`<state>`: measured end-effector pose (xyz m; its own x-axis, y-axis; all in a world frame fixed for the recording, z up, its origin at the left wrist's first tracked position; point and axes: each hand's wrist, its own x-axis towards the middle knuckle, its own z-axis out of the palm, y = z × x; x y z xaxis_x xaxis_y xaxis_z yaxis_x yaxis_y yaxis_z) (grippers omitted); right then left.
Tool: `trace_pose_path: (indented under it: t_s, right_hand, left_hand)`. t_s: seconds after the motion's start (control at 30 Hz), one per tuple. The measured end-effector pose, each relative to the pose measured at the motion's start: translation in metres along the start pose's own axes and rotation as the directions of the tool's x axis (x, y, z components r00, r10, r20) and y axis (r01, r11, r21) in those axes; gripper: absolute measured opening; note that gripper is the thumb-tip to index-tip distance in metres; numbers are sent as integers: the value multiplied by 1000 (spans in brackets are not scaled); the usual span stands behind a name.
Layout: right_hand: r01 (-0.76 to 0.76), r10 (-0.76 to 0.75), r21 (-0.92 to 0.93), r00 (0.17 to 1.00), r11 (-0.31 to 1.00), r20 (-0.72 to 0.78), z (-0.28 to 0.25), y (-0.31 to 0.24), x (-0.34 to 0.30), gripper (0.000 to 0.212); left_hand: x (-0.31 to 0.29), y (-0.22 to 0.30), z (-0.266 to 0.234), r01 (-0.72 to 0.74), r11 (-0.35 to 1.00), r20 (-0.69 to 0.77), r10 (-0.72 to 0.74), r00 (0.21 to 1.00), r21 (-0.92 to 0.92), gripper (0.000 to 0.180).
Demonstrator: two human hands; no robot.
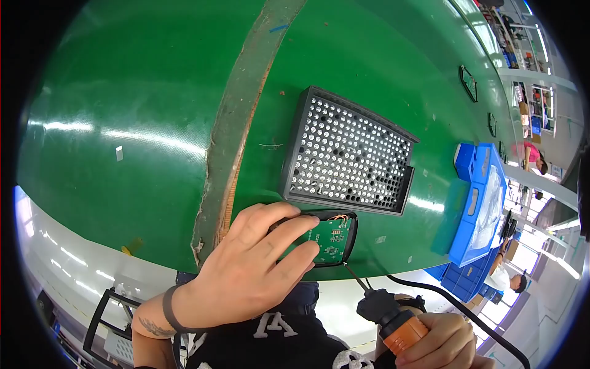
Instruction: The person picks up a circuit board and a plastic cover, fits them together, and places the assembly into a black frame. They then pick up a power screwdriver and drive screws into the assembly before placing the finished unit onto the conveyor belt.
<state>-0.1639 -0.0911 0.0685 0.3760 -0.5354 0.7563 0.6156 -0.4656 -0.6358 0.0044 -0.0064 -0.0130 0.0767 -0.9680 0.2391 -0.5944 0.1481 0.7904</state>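
My left hand [249, 264] holds a black plastic housing [351, 240] on the near edge of the green table, its fingers spread across the top. Inside the housing sits a green circuit board [330, 242] with thin orange wires at its far end; my fingers hide its left part. My right hand [439, 341] is wrapped around an orange and black electric screwdriver [401, 327]. The screwdriver's thin bit reaches the housing's near right corner; whether it touches a screw is too small to tell. Just beyond the housing lies a black tray [344, 200] with rows of silver screws.
A blue plastic bin [458, 249] stands at the table's right edge. A black cable [458, 301] curves past the screwdriver. More boards in black housings [468, 83] lie along the far right. A worn seam [236, 117] crosses the table. Other people are in the background at right.
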Motion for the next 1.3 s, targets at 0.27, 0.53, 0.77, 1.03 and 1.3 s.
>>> trace_pose_path:
  t_s: [0.27,0.53,0.77,1.03,1.3]
  right_hand:
    - [38,-38,31,999,999,-3,1,6,-4,45]
    - [-42,42,-20,999,999,-5,3,4,-2,41]
    - [-84,85,-27,995,996,47,-4,5,-2,41]
    - [-254,258,-60,963,965,79,-4,1,9,44]
    - [-326,332,-62,927,943,177,-5,4,17,47]
  left_hand:
    - [0,-1,0,-5,1000,9,5,1000,5,35]
    - [-1,-1,-2,-1,1000,21,1,1000,15,34]
    - [1,-2,4,-8,1000,27,7,1000,14,33]
    - [0,-1,2,-17,1000,10,17,1000,6,30]
    - [0,-1,-1,-11,1000,14,11,1000,-7,28]
